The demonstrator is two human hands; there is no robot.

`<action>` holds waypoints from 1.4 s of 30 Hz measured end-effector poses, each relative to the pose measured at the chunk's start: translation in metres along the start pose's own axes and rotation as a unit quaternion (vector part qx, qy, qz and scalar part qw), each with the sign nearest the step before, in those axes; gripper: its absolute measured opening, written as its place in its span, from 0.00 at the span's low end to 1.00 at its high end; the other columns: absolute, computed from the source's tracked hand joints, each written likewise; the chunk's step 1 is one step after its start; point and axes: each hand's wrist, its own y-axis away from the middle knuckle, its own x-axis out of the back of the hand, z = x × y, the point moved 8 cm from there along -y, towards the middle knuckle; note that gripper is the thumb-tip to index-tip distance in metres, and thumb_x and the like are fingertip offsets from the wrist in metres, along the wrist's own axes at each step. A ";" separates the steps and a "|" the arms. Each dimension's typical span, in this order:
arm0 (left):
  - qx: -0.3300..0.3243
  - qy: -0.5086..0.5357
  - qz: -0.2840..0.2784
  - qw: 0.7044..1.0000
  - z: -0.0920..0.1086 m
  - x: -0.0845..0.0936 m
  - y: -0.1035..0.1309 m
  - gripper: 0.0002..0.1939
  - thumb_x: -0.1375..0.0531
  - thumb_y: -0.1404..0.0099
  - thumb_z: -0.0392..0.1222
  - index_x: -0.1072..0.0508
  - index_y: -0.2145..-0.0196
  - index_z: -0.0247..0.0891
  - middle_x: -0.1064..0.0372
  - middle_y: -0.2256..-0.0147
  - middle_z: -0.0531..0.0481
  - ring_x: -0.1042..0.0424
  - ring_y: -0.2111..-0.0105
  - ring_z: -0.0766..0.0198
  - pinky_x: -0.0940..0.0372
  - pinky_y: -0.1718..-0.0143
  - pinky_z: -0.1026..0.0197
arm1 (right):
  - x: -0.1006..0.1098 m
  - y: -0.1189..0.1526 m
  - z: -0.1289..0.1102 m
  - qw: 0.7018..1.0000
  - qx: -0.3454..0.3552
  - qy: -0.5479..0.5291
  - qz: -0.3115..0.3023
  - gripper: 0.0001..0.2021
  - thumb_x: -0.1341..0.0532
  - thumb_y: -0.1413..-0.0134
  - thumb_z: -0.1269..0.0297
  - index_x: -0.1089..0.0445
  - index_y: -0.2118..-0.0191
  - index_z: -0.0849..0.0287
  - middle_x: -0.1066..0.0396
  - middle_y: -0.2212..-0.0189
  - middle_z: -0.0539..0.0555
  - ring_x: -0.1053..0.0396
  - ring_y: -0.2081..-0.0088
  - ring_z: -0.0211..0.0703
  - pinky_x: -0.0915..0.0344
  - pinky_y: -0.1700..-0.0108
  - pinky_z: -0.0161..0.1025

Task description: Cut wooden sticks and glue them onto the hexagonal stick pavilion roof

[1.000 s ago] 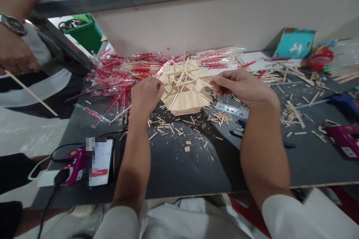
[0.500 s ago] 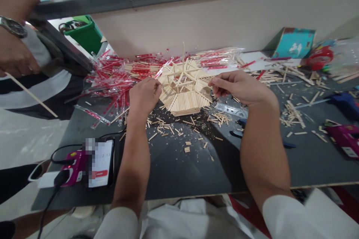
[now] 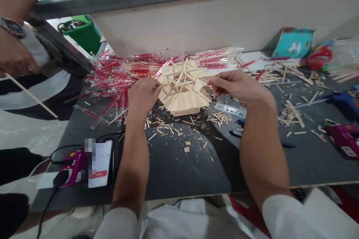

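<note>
A small model building (image 3: pixel 187 102) made of pale wooden sticks stands on the dark table, with slatted sloping roof panels, an open star-like frame on top and one thin stick rising upright. My left hand (image 3: pixel 144 95) is at its left edge, fingers curled in and the fingertips against the panel there. On the opposite side, my right hand (image 3: pixel 235 86) has thumb and forefinger pinched at the model's right edge; its other fingers are bent under. The exact contact points are partly hidden by the fingers.
Red-and-clear plastic wrappers (image 3: pixel 109 78) heap up behind on the left. Cut stick pieces (image 3: pixel 220 118) litter the table near a metal ruler (image 3: pixel 230 109). A phone (image 3: pixel 102 164) lies beside a purple power strip (image 3: pixel 70 168). At left, another person's hand (image 3: pixel 17 59) holds a stick.
Both hands stay at the model's sides, with only a slight shift of the left fingers. The whole view has drifted a little; the model keeps its place.
</note>
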 end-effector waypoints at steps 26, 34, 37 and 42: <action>-0.012 0.015 -0.008 1.000 -0.001 -0.002 -0.001 0.08 0.42 0.28 0.45 0.24 0.60 0.44 0.22 0.55 0.47 0.26 0.53 0.54 0.34 0.50 0.53 | -0.011 -0.009 0.015 0.996 -0.048 -0.063 -0.035 0.20 0.34 0.47 0.40 0.24 0.67 0.54 0.28 0.73 0.54 0.35 0.74 0.38 0.40 0.74 0.39; -0.006 -0.002 -0.005 1.000 0.003 0.001 0.000 0.07 0.42 0.28 0.44 0.25 0.59 0.42 0.23 0.54 0.46 0.26 0.55 0.54 0.34 0.54 0.55 | -0.012 -0.006 0.011 0.998 -0.029 -0.028 -0.057 0.18 0.35 0.44 0.43 0.23 0.65 0.54 0.24 0.70 0.54 0.34 0.76 0.36 0.43 0.76 0.39; 0.009 -0.004 -0.005 1.000 0.002 0.002 0.000 0.07 0.44 0.27 0.43 0.26 0.58 0.42 0.23 0.54 0.46 0.26 0.56 0.54 0.34 0.56 0.55 | -0.013 -0.005 0.012 0.997 -0.039 -0.013 -0.060 0.18 0.35 0.44 0.42 0.24 0.67 0.54 0.25 0.72 0.53 0.33 0.76 0.36 0.42 0.76 0.39; 0.002 0.014 -0.007 1.000 0.001 0.002 0.001 0.06 0.42 0.28 0.43 0.26 0.58 0.43 0.23 0.54 0.46 0.27 0.55 0.55 0.34 0.55 0.56 | -0.014 -0.005 0.012 0.997 -0.043 -0.012 -0.064 0.19 0.34 0.45 0.41 0.24 0.67 0.54 0.23 0.68 0.54 0.33 0.76 0.35 0.40 0.76 0.39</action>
